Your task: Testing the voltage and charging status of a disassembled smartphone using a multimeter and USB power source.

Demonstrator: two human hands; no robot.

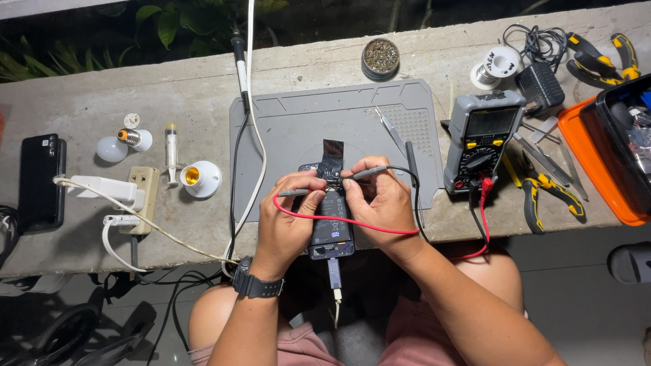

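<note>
An opened smartphone [333, 224] lies back-up on the grey work mat [298, 122], with a cable plugged into its near end. My left hand [288, 220] pinches a thin test probe [293, 193] on a red lead [359, 225], tip at the phone's upper part. My right hand [380, 200] holds a second probe [369, 172] on a black lead, its tip touching the same area. Both leads run to the grey multimeter [483, 139] on the right. A black wristwatch [254, 285] sits on my left wrist.
Tweezers [390, 129] and a soldering iron [239, 57] lie on the mat. Left: bulbs [112, 148], a syringe [171, 152], a power strip [139, 196] and a black phone [41, 179]. Right: pliers [542, 190], solder spool [498, 68], an orange tray [590, 163].
</note>
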